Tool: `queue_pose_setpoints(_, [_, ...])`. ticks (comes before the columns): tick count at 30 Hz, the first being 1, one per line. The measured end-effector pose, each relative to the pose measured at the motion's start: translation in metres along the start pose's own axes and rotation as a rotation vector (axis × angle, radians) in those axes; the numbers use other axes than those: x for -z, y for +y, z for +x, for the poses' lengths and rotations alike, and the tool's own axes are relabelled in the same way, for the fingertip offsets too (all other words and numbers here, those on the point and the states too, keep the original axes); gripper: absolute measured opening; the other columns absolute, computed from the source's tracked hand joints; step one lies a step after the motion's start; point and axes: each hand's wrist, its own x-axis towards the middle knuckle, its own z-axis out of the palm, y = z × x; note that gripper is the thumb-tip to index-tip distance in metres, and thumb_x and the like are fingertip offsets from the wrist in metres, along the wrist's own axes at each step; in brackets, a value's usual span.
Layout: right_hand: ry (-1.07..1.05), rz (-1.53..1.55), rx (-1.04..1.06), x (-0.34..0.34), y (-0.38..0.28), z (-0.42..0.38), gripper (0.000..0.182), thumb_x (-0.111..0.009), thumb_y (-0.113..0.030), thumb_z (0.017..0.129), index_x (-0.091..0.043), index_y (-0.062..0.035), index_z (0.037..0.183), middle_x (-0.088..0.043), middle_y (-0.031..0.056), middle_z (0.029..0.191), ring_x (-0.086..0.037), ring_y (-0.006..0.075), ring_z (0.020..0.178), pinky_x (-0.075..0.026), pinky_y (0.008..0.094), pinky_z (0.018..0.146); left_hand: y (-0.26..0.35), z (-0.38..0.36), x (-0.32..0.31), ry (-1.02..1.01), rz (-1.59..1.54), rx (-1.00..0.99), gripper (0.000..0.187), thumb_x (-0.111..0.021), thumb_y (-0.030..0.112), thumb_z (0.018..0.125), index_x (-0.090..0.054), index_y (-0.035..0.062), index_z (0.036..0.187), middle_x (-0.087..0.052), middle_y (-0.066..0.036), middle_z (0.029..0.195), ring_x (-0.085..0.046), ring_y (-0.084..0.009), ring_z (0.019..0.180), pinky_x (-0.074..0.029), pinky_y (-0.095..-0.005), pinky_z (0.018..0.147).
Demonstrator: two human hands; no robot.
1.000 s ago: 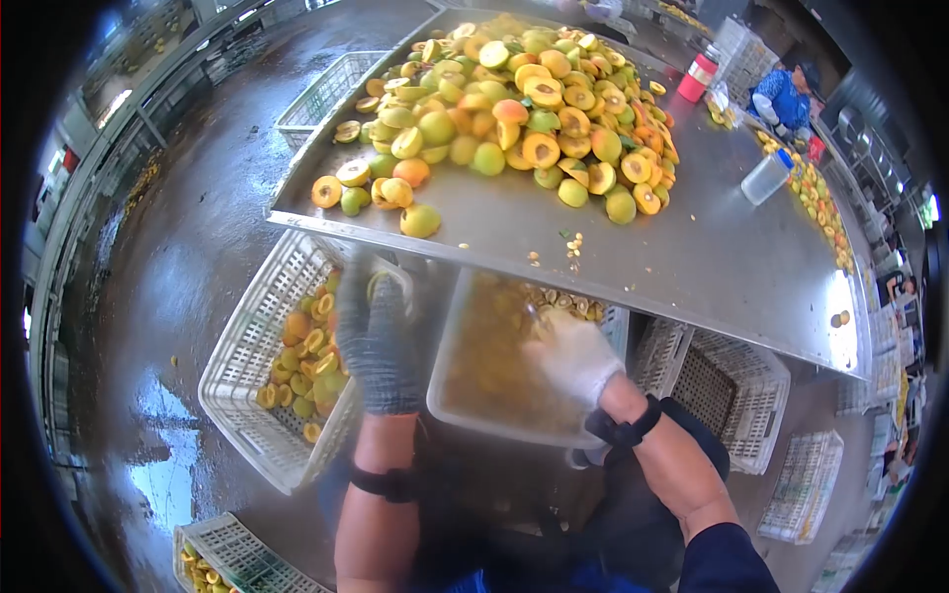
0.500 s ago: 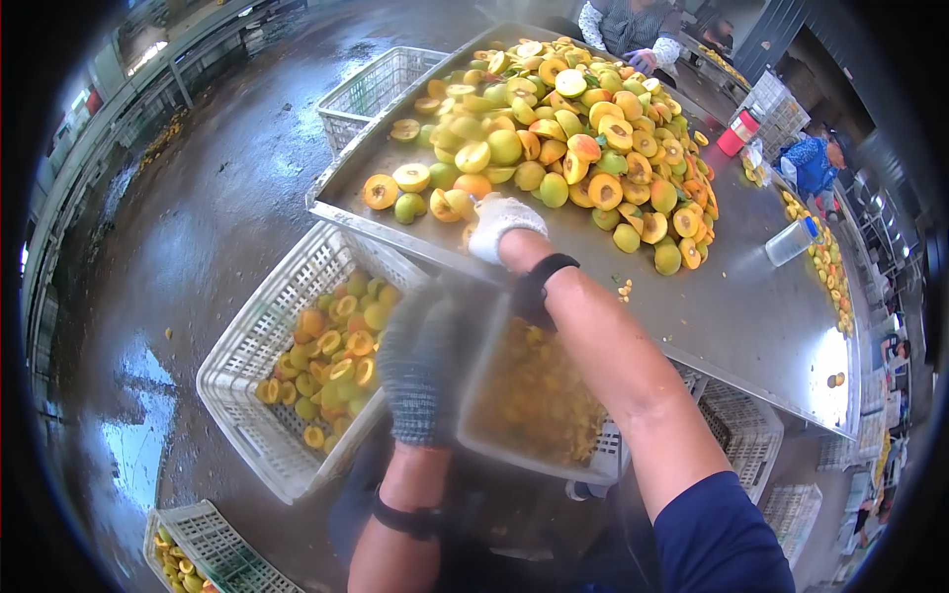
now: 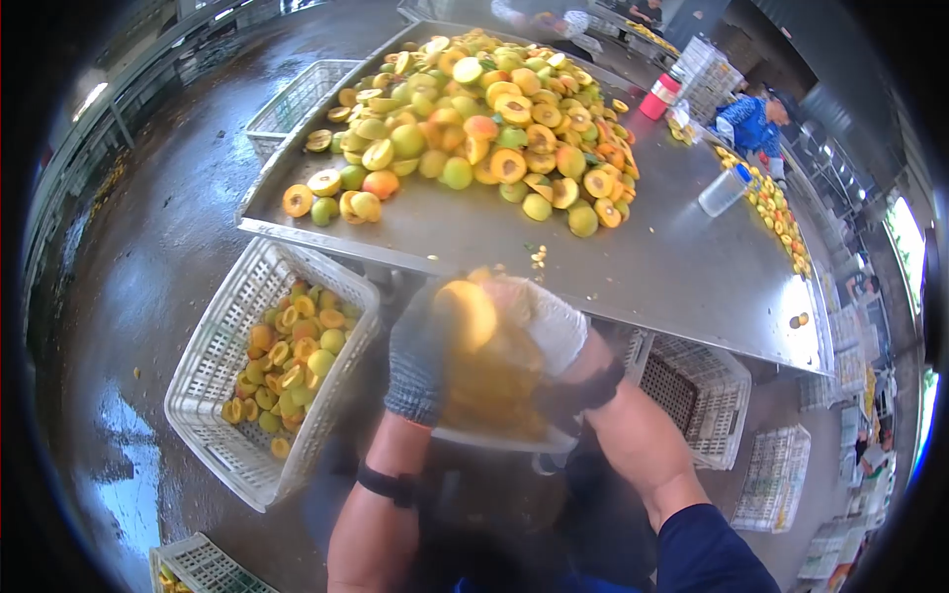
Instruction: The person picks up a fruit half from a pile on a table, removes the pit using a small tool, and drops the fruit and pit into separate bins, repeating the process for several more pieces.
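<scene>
My left hand (image 3: 417, 356), in a grey knit glove, is closed around a blurred yellow peach half (image 3: 470, 314) with its cut face up. Close beside it, my right hand (image 3: 549, 321) wears a white glove; its fingers are smeared by motion at the fruit's far side, and I cannot tell what they grip. Both hands are over a pale crate (image 3: 484, 438) of small yellow pieces, partly hidden by them. To the left stands a white plastic basket (image 3: 213, 390) with many peach halves (image 3: 292, 366) in it. A large heap of cut peaches (image 3: 465, 119) lies on the metal table (image 3: 652, 267).
A clear bottle with a blue cap (image 3: 725, 191) and a red container (image 3: 660, 96) stand on the table. More baskets (image 3: 727, 415) sit below its right side, and another (image 3: 297, 104) at its far left. Across the table a person in blue (image 3: 753, 124) works beside more fruit.
My right hand has come back from the fruit heap to my left hand above the crate. A peach half now shows between them. The view has shifted to the right.
</scene>
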Motion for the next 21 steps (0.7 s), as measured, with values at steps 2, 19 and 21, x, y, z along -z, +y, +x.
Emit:
queue_pose_setpoints(2, [0.15, 0.095, -0.022, 0.002, 0.024, -0.019, 0.028, -0.066, -0.035, 0.102, -0.063, -0.0073, 0.106, -0.067, 0.0032, 0.075, -0.054, 0.0066, 0.048, -0.041, 0.0195, 0.042, -0.013, -0.004, -0.015, 0.033, 0.218, -0.187, 0.038, -0.053, 0.027, 0.108, -0.061, -0.0032, 0.13, -0.067, -0.011, 0.123, -0.063, -0.0182, 0.11, -0.051, -0.0324, 0.097])
queue_pose_setpoints(19, [0.661, -0.514, 0.32, 0.049, -0.005, -0.094, 0.026, -0.066, -0.024, 0.099, -0.059, -0.0043, 0.115, -0.069, 0.0188, 0.088, -0.07, 0.0376, 0.079, -0.054, 0.0446, 0.071, -0.032, -0.012, -0.082, -0.294, 0.677, -0.286, 0.065, -0.081, 0.008, 0.085, -0.05, -0.0012, 0.141, -0.065, -0.013, 0.129, -0.066, -0.0246, 0.112, -0.053, -0.0352, 0.1])
queue_pose_setpoints(21, [0.573, -0.553, 0.205, 0.052, -0.003, -0.102, 0.021, -0.062, -0.022, 0.102, -0.06, -0.0047, 0.112, -0.068, 0.0185, 0.084, -0.069, 0.0383, 0.074, -0.054, 0.0454, 0.067, -0.032, -0.007, -0.085, -0.166, -0.044, 0.105, 0.066, -0.077, 0.001, 0.085, -0.047, -0.0017, 0.144, -0.066, -0.013, 0.128, -0.067, -0.025, 0.113, -0.053, -0.0359, 0.101])
